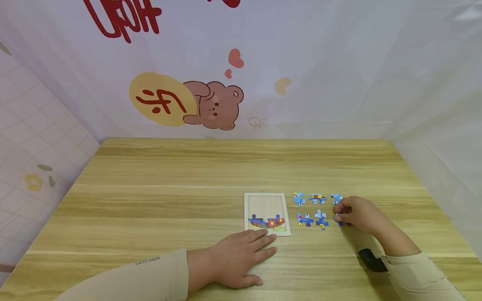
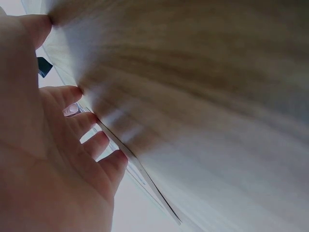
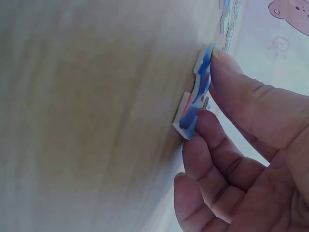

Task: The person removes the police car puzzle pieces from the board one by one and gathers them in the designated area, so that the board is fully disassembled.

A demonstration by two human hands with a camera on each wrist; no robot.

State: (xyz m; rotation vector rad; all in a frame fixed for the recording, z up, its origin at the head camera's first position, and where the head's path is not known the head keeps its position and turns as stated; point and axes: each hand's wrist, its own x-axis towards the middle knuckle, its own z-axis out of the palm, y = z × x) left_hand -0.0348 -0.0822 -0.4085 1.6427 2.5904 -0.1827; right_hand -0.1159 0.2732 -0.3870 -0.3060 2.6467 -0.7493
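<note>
Your left hand [image 1: 241, 259] lies at lower centre of the frame, fingers extended and spread, fingertips at the near rim of the puzzle tray [image 1: 246, 211], right of centre. Joined pieces [image 1: 263, 223] fill the tray's lower part. Your right hand [image 1: 361, 214], right of the frame, pinches a puzzle piece [image 3: 191, 104] between thumb and fingers. Five loose pieces [image 1: 321, 219] lie just beside, between tray and hand.

head: from above, facing forward and down, farthest, wood-grain table [image 1: 150, 200] across lower half | left wrist: close, low, left hand [image 2: 53, 140] at frame left | right wrist: close, low, right hand [image 1: 359, 214] at frame right | head/right wrist share: cartoon bear print [image 1: 224, 106], upper centre/upper right
</note>
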